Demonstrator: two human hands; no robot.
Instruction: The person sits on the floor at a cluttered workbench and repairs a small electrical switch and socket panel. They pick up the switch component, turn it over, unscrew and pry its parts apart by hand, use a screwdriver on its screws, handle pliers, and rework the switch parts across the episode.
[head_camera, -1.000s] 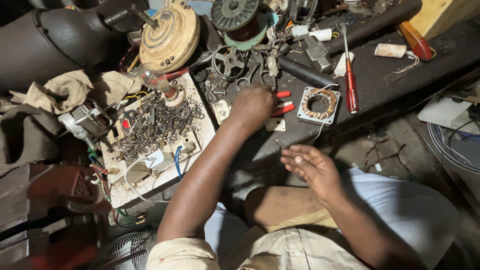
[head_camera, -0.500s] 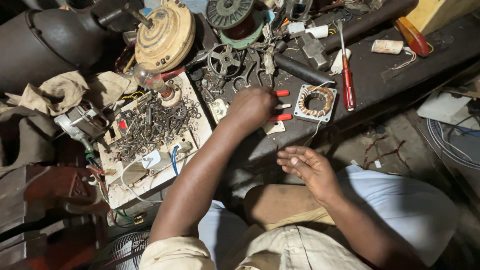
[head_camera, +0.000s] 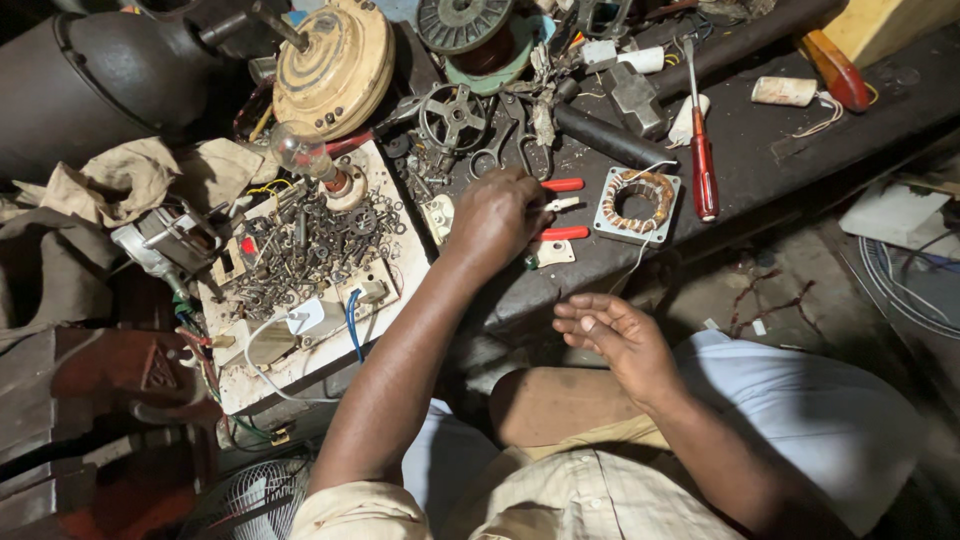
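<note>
Red-handled pliers (head_camera: 556, 210) lie on the dark counter (head_camera: 760, 140) under the left hand (head_camera: 495, 218), whose fingers curl over the jaw end; whether they actually grip it I cannot tell. The 2 red handles stick out past the fingertips toward the square stator (head_camera: 637, 204), so the long axis runs roughly sideways, jaws pointing back under the palm. The right hand (head_camera: 618, 338) hangs nearer the body, open, palm up, empty, well apart from the pliers, so the left is closer. Beyond the left hand lie scissors (head_camera: 505, 140), then a red screwdriver (head_camera: 700, 140).
</note>
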